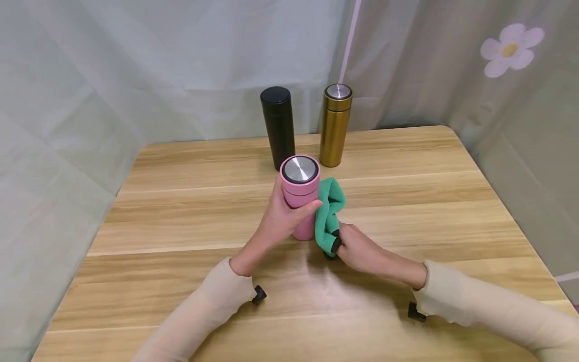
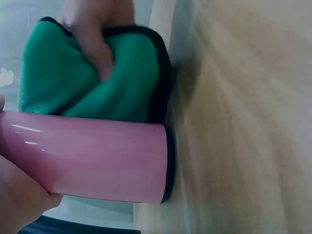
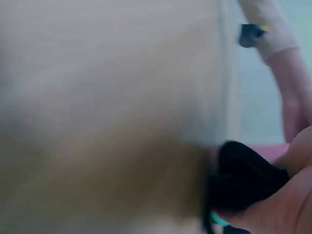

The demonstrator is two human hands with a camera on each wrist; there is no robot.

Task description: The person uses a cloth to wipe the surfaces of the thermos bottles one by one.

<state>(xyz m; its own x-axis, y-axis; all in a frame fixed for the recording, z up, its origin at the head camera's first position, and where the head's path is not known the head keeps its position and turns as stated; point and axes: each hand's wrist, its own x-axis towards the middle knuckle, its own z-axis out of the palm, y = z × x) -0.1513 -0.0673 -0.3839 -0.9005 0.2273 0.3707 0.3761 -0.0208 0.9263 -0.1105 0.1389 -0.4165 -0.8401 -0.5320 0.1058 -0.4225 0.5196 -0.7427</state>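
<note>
A pink thermos bottle (image 1: pixel 304 229) with a silver-topped lid (image 1: pixel 300 169) stands upright near the middle of the table. My left hand (image 1: pixel 286 215) grips it around its upper body, thumb across the front. In the left wrist view the pink thermos bottle (image 2: pixel 97 158) shows its dark base close to the wood. My right hand (image 1: pixel 362 249) holds a green cloth (image 1: pixel 329 213) with black edging against the bottle's right side. The thumb of that right hand (image 2: pixel 95 39) presses on the green cloth (image 2: pixel 131 73) in the left wrist view. The right wrist view is blurred.
Behind the pink bottle stand a black thermos bottle (image 1: pixel 278 128) and a gold thermos bottle (image 1: pixel 334 133), both upright. The wooden table (image 1: pixel 181 216) reaches back to a pale curtain (image 1: pixel 203 65) with a flower print at the right.
</note>
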